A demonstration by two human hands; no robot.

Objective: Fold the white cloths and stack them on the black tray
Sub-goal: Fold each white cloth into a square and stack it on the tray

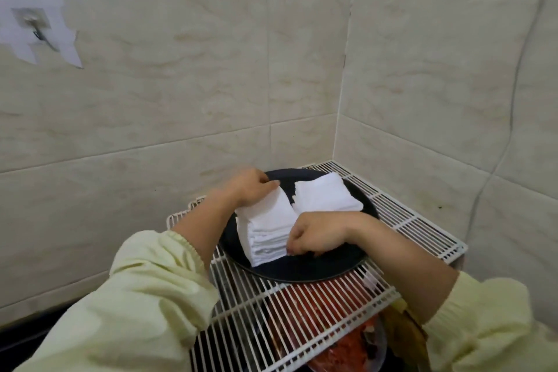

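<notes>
Centre of frame, low: black tray (pixel 302 269), round, sits on a white wire rack (pixel 407 222) pushed into a tiled corner. Two piles of folded white cloths on it, side by side with a narrow gap of bare tray between them. Near stack (pixel 265 222) is the taller, left of centre; far stack (pixel 327 195) is lower, towards upper right of the tray. Left hand (pixel 250 184) is at the back top edge of the near stack, fingers curled over that edge and gripping the upper cloths. Right hand (pixel 314 234) is at the stack's front right corner, fingers curled down against the layered side, holding it. Step in hand, as I read it: seating or squaring the near stack on the tray. To do it well: press in evenly from both corners, keep the top cloth flat, nudge the layers until the edges line up, and keep the pile clear of the tray rim at lower left, where it sits close. Cloths look plain white, thin, soft, folded to rough squares; layer edges on the near stack's front face are slightly uneven, and the pile leans a little, so it could slump if let go carelessly. Pale yellow sleeves (pixel 145 296) at lower frame; something red (pixel 317 306) shows below the rack, unclear what.
</notes>
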